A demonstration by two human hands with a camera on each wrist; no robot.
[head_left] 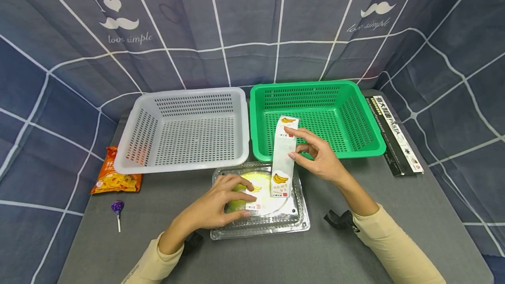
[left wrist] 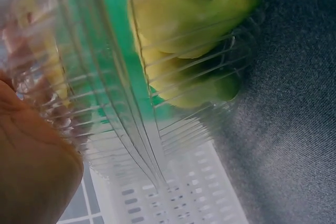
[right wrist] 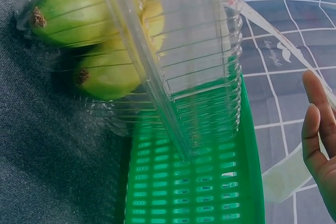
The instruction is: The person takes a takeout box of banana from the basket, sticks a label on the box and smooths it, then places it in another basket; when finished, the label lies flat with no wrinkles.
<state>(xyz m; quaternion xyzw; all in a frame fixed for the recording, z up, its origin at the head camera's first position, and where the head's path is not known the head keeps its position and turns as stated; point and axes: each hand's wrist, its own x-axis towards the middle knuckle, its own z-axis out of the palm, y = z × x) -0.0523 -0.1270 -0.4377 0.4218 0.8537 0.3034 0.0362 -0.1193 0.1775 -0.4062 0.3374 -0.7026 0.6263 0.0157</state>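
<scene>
A clear plastic clamshell box (head_left: 262, 232) lies on the table in front of me, with green-yellow bananas (right wrist: 107, 72) inside it. My left hand (head_left: 217, 200) rests on the lid, fingers spread and slightly bent, fingertips at a white label (head_left: 254, 206) printed with bananas. Above the lid's right part, my right hand (head_left: 321, 157) pinches a long strip of banana labels (head_left: 283, 161) by its right edge. The strip hangs over the box and the front rim of the green basket. In the right wrist view, part of the strip shows behind the fingers.
Behind the box stand a white basket (head_left: 241, 143) and a green basket (head_left: 258, 100), side by side. An orange snack bag (head_left: 116, 176) and a purple lollipop (head_left: 117, 207) lie at left. A black and white pasta box (head_left: 396, 139) is at right. Patterned cloth hangs around the table.
</scene>
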